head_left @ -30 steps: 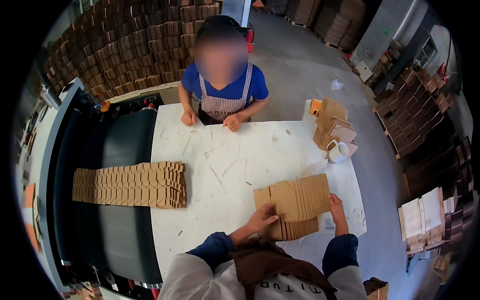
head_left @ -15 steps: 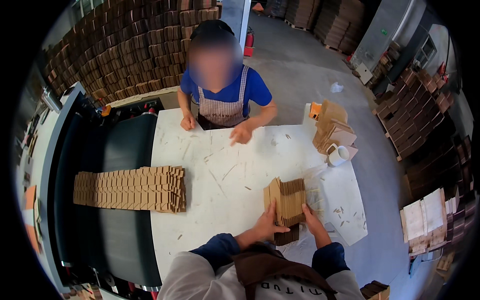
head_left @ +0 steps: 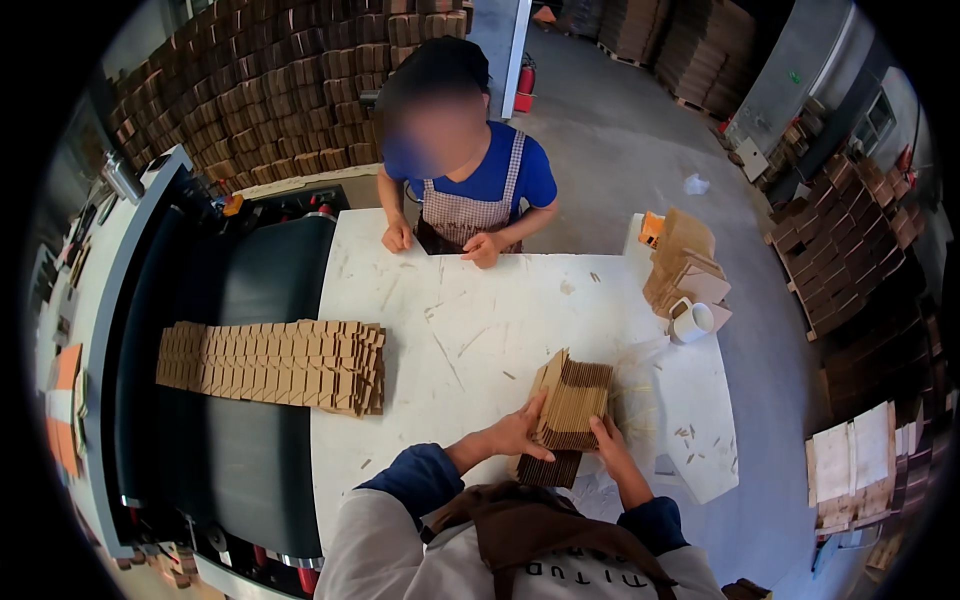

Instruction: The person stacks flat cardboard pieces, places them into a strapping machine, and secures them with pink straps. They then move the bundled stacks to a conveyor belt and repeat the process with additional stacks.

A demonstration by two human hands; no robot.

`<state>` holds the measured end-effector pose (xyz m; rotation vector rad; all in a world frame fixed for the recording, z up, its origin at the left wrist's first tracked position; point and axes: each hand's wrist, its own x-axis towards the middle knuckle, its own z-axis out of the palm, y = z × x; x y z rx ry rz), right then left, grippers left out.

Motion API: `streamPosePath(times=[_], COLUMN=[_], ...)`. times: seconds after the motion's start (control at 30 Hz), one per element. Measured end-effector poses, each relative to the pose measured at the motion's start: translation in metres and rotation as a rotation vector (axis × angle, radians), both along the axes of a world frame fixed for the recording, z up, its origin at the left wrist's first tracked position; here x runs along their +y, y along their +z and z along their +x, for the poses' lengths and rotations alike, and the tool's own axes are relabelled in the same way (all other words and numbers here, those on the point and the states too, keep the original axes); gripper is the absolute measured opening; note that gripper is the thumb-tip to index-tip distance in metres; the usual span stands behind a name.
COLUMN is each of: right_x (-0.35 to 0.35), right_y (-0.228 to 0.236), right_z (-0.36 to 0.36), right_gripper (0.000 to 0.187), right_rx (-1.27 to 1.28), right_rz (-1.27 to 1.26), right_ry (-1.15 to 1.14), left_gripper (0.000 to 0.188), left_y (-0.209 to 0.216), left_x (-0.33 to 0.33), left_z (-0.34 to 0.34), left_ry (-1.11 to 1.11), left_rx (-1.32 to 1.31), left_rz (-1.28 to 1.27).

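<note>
A bundle of folded brown cardboard pieces (head_left: 578, 400) stands on the white table close in front of me, its many edges packed side by side. My left hand (head_left: 516, 432) grips its left side, thumb toward me and fingers reaching along the far part. Against the right side presses my right hand (head_left: 614, 450), with part of its fingers hidden by the bundle. Darker cardboard (head_left: 546, 468) shows below the bundle, next to my apron. Farther left, a long row of overlapping folded cardboard (head_left: 270, 362) lies across the black conveyor belt and onto the table.
Across the white table (head_left: 430, 370) stands a co-worker in a checked apron (head_left: 460, 212), both hands at the far edge. A white mug (head_left: 690, 322) and upright cardboard pieces (head_left: 686, 262) stand at the right. The black belt (head_left: 255, 270) runs along the left. Cardboard scraps lie about.
The co-worker's outstretched hand has drawn back to the table edge, and their head has turned. The bundle between my hands has tilted slightly; both hands keep hold. The whole view has shifted slightly.
</note>
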<state>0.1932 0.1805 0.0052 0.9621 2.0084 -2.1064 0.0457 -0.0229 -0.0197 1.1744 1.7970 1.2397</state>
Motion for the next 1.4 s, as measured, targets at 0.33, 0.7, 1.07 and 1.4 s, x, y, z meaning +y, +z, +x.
streamPosePath(times=[0.33,0.7,1.07,1.4], right_x=[-0.005,0.013,0.007,-0.018], right_y=[0.032,0.001,0.017,0.056], right_z=[-0.010,-0.015,-0.027,-0.040], right_gripper=[0.062,0.059,0.074,0.093], right_rx=[-0.025,-0.009,-0.058,-0.176], right_rz=[0.001,0.221,0.517,0.751], right_ry=[-0.013,0.026,0.072,0.068], left_gripper=[0.114,0.111,0.106,0.105], left_y=[0.031,0.011,0.010,0.016], left_x=[0.009,0.022,0.027,0.018], left_z=[-0.022,-0.022,-0.012,-0.012], left_ry=[0.106,0.142,0.182,0.165], left_rx=[-0.435,-0.443,-0.522,-0.410], left_rz=[-0.206,-0.197,-0.171,-0.220])
